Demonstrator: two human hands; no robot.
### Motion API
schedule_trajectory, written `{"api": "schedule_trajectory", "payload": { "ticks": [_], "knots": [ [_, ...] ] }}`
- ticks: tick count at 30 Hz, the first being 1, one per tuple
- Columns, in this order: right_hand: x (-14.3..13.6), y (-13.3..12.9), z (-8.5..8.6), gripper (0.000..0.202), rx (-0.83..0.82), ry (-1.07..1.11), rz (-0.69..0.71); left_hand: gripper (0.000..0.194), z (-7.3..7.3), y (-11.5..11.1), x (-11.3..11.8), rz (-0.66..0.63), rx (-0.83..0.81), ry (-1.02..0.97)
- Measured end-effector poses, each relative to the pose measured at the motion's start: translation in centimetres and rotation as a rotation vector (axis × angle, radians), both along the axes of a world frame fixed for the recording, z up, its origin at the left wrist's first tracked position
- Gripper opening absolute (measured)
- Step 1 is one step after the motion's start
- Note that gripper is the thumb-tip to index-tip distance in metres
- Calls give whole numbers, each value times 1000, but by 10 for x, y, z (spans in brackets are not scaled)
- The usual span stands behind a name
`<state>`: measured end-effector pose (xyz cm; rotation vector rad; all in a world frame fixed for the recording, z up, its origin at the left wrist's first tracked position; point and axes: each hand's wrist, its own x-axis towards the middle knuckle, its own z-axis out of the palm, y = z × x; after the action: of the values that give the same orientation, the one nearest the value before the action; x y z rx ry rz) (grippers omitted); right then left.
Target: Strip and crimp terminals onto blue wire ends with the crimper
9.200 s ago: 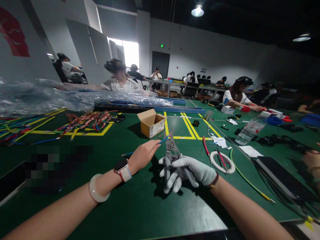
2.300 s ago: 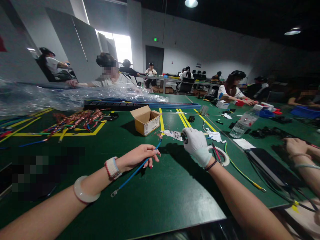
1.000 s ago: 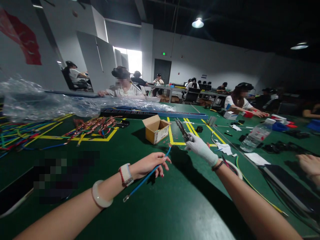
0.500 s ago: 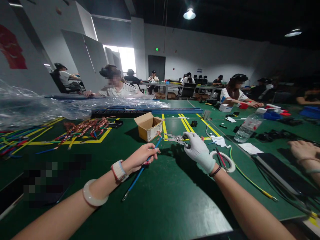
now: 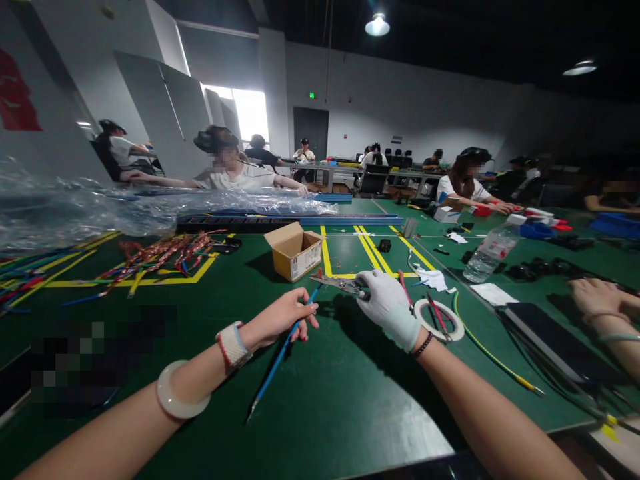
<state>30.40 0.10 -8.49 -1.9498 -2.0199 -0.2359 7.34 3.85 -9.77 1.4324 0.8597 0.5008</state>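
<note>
My left hand (image 5: 289,315), bare, is closed on a blue cable (image 5: 277,363) that slants from its lower metal-tipped end up to the right. In my right hand (image 5: 384,300), which wears a white glove, is a wire stripper (image 5: 340,283) with flat metal jaws and red handles. Its jaws lie across the cable's upper end, where a little copper shows; whether they bite into it is too small to tell. Just behind this end stands an open cardboard box (image 5: 305,262).
Bundled wires with bare copper (image 5: 160,257) lie at left, below clear plastic wrap (image 5: 90,207). To the right are a tape roll (image 5: 456,328), a yellow-green cable (image 5: 493,363), a water bottle (image 5: 493,250) and a dark flat device (image 5: 560,340). Another person's hand (image 5: 600,299) rests at far right.
The wire stripper's jaws have moved left onto the cable's upper end and drawn closer together. Less of the frayed copper shows. My left hand still grips the cable.
</note>
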Motion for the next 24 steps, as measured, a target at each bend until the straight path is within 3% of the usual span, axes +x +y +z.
{"api": "schedule_trajectory", "payload": {
  "ticks": [5,8,14,18,24],
  "knots": [
    [1,-1,2,22,26,-87,-34,33,9,0,-3,-20,17,-10],
    [2,-1,0,22,-42,-50,-16,37,10,2,-4,-33,56,-29],
    [2,-1,0,15,-144,102,41,32,16,-2,-3,94,231,60],
    [0,-7,6,20,-200,312,140,31,21,-2,-4,131,487,103],
    [-8,-17,4,26,-601,899,330,31,19,-3,-8,172,690,151]
  ]
}}
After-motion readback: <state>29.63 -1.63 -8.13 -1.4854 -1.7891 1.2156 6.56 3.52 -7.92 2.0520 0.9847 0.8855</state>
